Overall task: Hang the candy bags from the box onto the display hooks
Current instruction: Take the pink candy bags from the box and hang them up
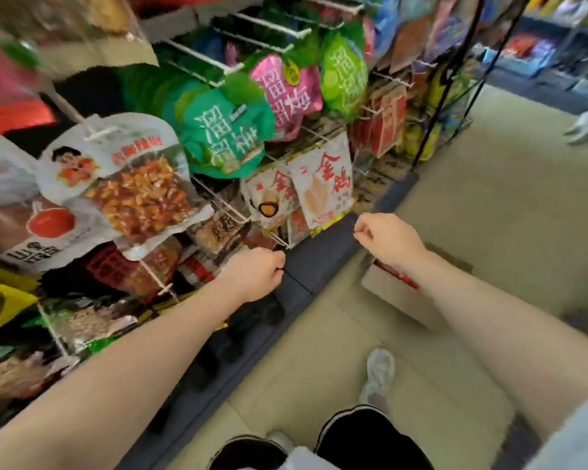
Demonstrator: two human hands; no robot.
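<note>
- Leftmost, a white bag with orange-red pieces [129, 184] is seen hanging from a white hook [99, 132] of the display rack, tilted, with a pale bag printed with a red round fruit [31, 218] partly behind it.
- Just right of these, a green bag with white characters [224, 130] is hung higher up, and a pink bag [286, 93] and a lime-green bag [343, 72] are ranged beside it on further wire hooks.
- Lower down, the left hand [255, 273] is held with its fingers curled into a loose fist just below the tip of a low wire hook [279, 240]; whether anything is pinched in it cannot be told.
- Above that hook, two white bags with red characters [319, 184] are hung side by side, the right one overlapping the left.
- Further right, the right hand [384, 237] is held near the lower corner of those white bags, fingers curled, thumb and forefinger brought together; nothing can be made out between them, the frame being blurred.
- Beneath the right forearm, a cardboard box [391, 293] is seen on the pale floor, with a red item [398, 274] at its near edge, mostly hidden by the arm.
- At the bottom, a grey shoe [379, 374] and dark trouser legs are visible.
</note>
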